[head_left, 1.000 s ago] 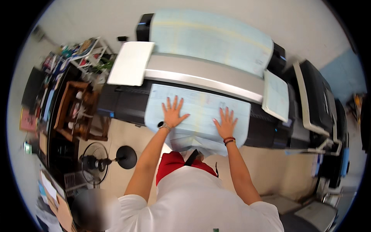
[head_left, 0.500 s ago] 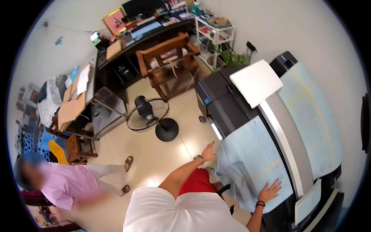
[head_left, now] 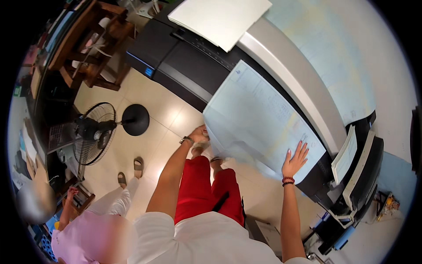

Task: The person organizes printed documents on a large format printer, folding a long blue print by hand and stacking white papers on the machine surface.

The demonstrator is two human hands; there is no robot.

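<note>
Pale-blue printed sheet (head_left: 263, 116), crossed by a faint yellow band, lies over the front of a black and silver wide-format printer (head_left: 180, 66) before you; its near part hangs in soft folds off the printer's front, above your feet. Your right hand (head_left: 295, 163) rests palm down near the sheet's right end, fingers straight, spread and gripping nothing; dark and red beaded bracelets (head_left: 288, 181) circle that wrist. Your left hand (head_left: 200, 133) is at the sheet's left edge, lower than your right, with fingers bent; whether they pinch the paper cannot be told, as the fingertips are partly hidden. A stack of white paper (head_left: 220, 20) sits on the printer's left part, and a larger blue sheet (head_left: 327, 50) drapes behind the silver cover. On your left, a black pedestal fan (head_left: 88, 127) stands on the tiled floor (head_left: 165, 112), near another person (head_left: 83, 233) in a pink top and sandals.
</note>
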